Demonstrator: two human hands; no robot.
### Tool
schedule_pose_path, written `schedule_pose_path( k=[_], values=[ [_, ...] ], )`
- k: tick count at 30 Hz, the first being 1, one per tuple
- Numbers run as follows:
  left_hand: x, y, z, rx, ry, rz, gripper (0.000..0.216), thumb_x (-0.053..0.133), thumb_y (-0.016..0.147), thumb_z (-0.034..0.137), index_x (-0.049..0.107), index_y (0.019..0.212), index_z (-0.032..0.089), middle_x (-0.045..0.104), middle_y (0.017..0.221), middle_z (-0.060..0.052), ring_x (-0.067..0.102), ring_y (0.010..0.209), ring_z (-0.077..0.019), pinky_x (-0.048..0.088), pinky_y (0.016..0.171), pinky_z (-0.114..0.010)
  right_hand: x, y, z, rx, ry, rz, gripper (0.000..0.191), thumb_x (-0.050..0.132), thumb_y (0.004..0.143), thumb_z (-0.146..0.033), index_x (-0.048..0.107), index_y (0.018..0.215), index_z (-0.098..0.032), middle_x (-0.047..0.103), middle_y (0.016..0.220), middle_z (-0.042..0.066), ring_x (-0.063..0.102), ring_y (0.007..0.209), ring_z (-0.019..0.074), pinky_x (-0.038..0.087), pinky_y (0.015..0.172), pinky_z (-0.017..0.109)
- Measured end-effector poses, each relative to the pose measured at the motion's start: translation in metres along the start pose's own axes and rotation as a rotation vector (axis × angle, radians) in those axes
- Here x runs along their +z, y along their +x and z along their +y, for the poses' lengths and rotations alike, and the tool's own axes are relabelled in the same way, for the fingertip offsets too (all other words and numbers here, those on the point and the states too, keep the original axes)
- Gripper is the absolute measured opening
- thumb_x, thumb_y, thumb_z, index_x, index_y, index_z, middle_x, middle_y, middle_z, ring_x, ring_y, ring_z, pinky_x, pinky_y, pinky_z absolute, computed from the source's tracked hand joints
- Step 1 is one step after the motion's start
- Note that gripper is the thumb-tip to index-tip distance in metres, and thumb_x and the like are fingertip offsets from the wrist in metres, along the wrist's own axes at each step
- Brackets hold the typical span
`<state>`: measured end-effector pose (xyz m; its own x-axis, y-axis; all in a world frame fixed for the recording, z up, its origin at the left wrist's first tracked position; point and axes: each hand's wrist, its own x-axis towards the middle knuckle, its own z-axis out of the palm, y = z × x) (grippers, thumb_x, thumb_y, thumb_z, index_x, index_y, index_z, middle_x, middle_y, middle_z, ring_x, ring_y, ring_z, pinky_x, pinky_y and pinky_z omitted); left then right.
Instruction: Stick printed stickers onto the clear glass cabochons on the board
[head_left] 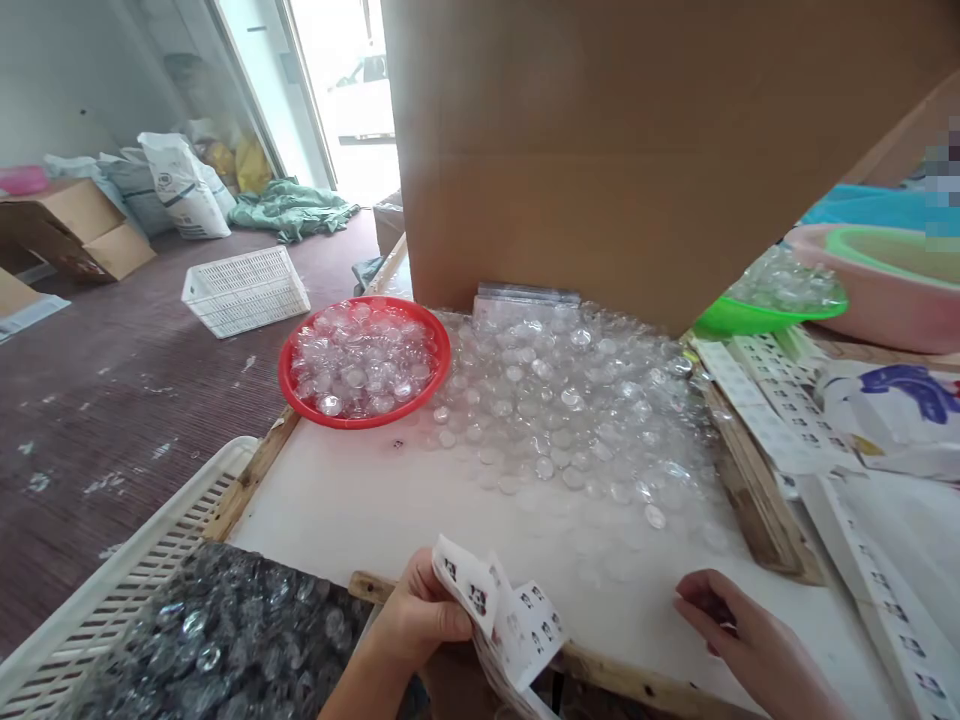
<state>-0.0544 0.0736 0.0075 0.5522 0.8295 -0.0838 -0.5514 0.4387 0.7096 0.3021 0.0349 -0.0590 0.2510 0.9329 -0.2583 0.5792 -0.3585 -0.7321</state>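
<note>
My left hand [420,620] grips a curled white sticker sheet [502,615] printed with small dark squares, held at the near edge of the white work board [360,500]. My right hand [739,640] rests at the board's near right, fingers curled down on the surface, and whether it pinches anything is hidden. A heap of clear round plastic discs [570,400] covers the far half of the board. A red bowl [300,400] holding more clear discs sits at the board's far left corner.
A large cardboard box [637,140] stands behind the heap. A green bowl [742,318] and a pink basin [885,300] sit at the right, with more sticker strips [780,400] and a printed bag [900,410]. A white basket [97,610] of discs is near left.
</note>
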Motion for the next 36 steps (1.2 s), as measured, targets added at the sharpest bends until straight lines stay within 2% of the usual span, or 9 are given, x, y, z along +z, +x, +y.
schedule_pose_path(
  k=[7,13,17,20,23,25,31,33,36],
  values=[
    [-0.016,-0.017,0.009,0.051,-0.063,0.047,0.025,0.090,0.056,0.032,0.080,0.073,0.016,0.073,0.066,-0.008,0.063,0.058,-0.0162,0.049,0.058,-0.023,0.041,0.033,-0.105,-0.070,0.345,-0.246,0.041,0.069,0.071,-0.057,0.066,0.087,-0.020,0.065,0.076,0.006,0.063,0.071,0.0207,0.057,0.065,0.034],
    [-0.015,-0.052,0.017,0.017,-0.062,0.123,0.041,0.092,0.046,0.045,0.079,0.069,0.014,0.072,0.069,-0.010,0.065,0.064,-0.0225,0.052,0.066,-0.030,0.136,0.046,-0.184,-0.138,0.401,-0.649,0.044,0.069,0.074,-0.061,0.066,0.089,-0.020,0.063,0.079,0.005,0.062,0.075,0.0187,0.056,0.068,0.032],
    [-0.012,-0.069,0.014,-0.024,-0.054,0.100,0.049,0.090,0.045,0.054,0.078,0.071,0.014,0.073,0.074,-0.011,0.067,0.070,-0.0254,0.052,0.074,-0.034,0.206,0.027,-0.234,-0.229,0.427,-0.830,0.050,0.065,0.076,-0.065,0.063,0.101,-0.020,0.065,0.094,0.008,0.064,0.088,0.0210,0.057,0.079,0.038],
    [-0.010,-0.076,0.013,-0.008,-0.062,0.068,0.050,0.089,0.047,0.056,0.078,0.071,0.013,0.070,0.069,-0.009,0.065,0.065,-0.0228,0.053,0.071,-0.033,0.243,-0.001,-0.266,-0.391,0.467,-1.160,0.064,0.060,0.081,-0.064,0.050,0.132,-0.026,0.056,0.133,0.012,0.054,0.122,0.0237,0.046,0.102,0.043],
    [-0.009,-0.081,0.021,0.002,-0.059,0.034,0.051,0.087,0.051,0.057,0.078,0.073,0.012,0.065,0.065,-0.006,0.063,0.063,-0.0203,0.053,0.070,-0.032,0.266,-0.020,-0.285,-0.517,0.391,-1.380,0.061,0.053,0.090,-0.057,0.041,0.142,-0.027,0.045,0.147,0.009,0.043,0.135,0.0220,0.038,0.110,0.043],
    [-0.009,-0.084,0.027,0.018,-0.060,0.025,0.054,0.086,0.051,0.059,0.078,0.074,0.011,0.063,0.064,-0.005,0.063,0.064,-0.0205,0.052,0.070,-0.032,0.273,-0.017,-0.285,-0.627,0.298,-1.266,0.051,0.050,0.093,-0.048,0.045,0.139,-0.026,0.049,0.143,0.009,0.047,0.131,0.0227,0.042,0.107,0.043],
    [-0.013,-0.090,0.026,0.003,-0.117,0.104,0.058,0.090,0.044,0.055,0.079,0.079,0.011,0.065,0.064,-0.003,0.062,0.062,-0.0163,0.052,0.068,-0.025,0.267,0.038,-0.247,-0.910,-0.180,-0.304,0.039,0.044,0.092,-0.020,0.051,0.130,-0.016,0.052,0.132,0.020,0.044,0.127,0.0341,0.038,0.104,0.057],
    [-0.015,-0.089,0.020,-0.022,-0.116,0.120,0.060,0.091,0.043,0.055,0.078,0.081,0.009,0.065,0.064,-0.004,0.064,0.065,-0.0185,0.053,0.070,-0.027,0.263,0.048,-0.236,-0.898,-0.334,-0.170,0.042,0.042,0.092,-0.016,0.048,0.133,-0.013,0.051,0.133,0.023,0.043,0.125,0.0380,0.040,0.099,0.059],
    [-0.017,-0.091,0.010,-0.037,-0.081,0.140,0.065,0.090,0.041,0.058,0.078,0.082,0.009,0.069,0.072,-0.007,0.068,0.077,-0.0285,0.054,0.075,-0.035,0.268,0.044,-0.228,-0.886,-0.431,-0.184,0.046,0.039,0.091,-0.013,0.047,0.135,-0.012,0.051,0.135,0.024,0.047,0.120,0.0397,0.043,0.093,0.060]
  ],
)
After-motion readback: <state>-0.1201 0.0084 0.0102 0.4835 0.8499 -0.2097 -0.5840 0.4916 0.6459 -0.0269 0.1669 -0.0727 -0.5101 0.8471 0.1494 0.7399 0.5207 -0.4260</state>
